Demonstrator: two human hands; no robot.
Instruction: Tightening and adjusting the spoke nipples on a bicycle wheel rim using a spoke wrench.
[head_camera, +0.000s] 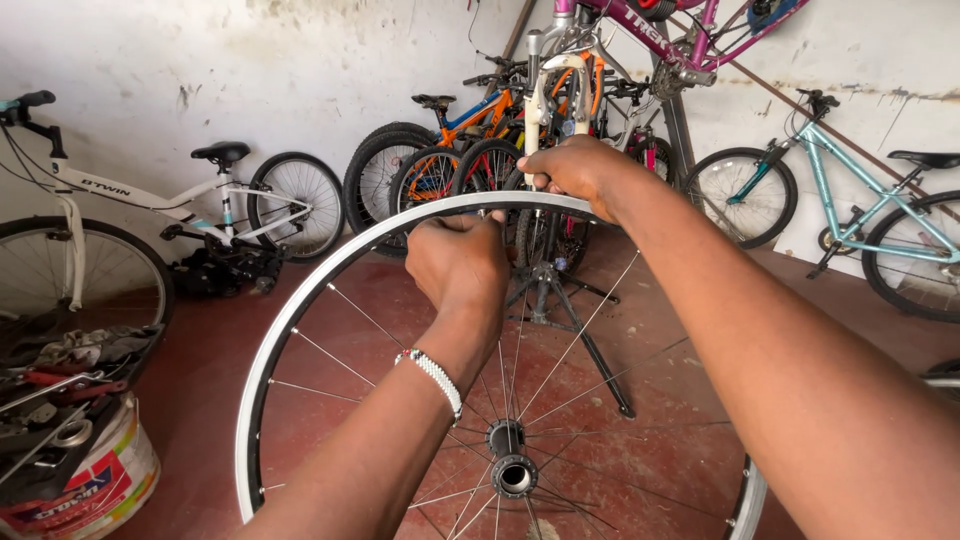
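The person holds a bare bicycle wheel (300, 330) upright before them, its silver rim arching from lower left over to the right, the hub (512, 470) low at centre. The left hand (458, 262) is closed into a fist just under the top of the rim, gripping at the spokes there; what its fingers pinch is hidden. The right hand (575, 168) clamps the rim's top edge, fingers curled over it. Behind the wheel stands a black repair stand (560, 300) on red floor with open room around it. A white bicycle (150, 200) leans left, a teal bicycle (860, 210) right, and a bucket of tools (80, 470) sits at lower left.
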